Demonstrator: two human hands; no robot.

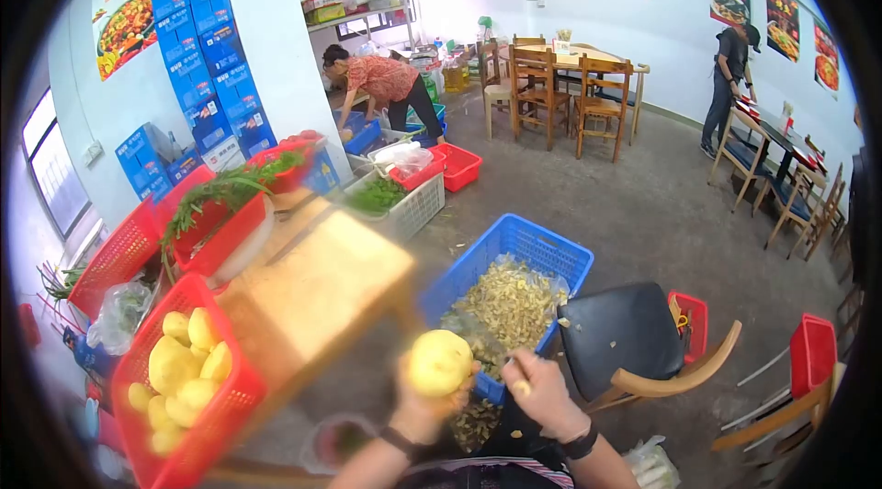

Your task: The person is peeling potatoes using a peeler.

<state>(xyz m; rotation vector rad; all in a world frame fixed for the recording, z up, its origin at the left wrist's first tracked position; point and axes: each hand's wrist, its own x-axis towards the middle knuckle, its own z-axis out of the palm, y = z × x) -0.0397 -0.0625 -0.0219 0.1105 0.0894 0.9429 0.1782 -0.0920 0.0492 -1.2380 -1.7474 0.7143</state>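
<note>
A peeled yellow potato (440, 363) is in my left hand (424, 404), whose fingers are wrapped round it from below and behind. Close by on the right, my right hand (544, 390) is closed, with a small dark object at its fingers that is too small to make out. Beneath and beyond both hands stands a blue plastic crate (542, 245) holding a heap of peelings (505, 301) and a clear plastic bag. On the left, a red basket (241, 369) contains several peeled potatoes (188, 365).
A wooden table (322, 268) stands left of the crate, with green vegetables (220, 199) in red baskets behind it. To the right are a black-seated chair (620, 333) and a red bin (689, 324). Two people work farther off, one bending over crates (363, 135).
</note>
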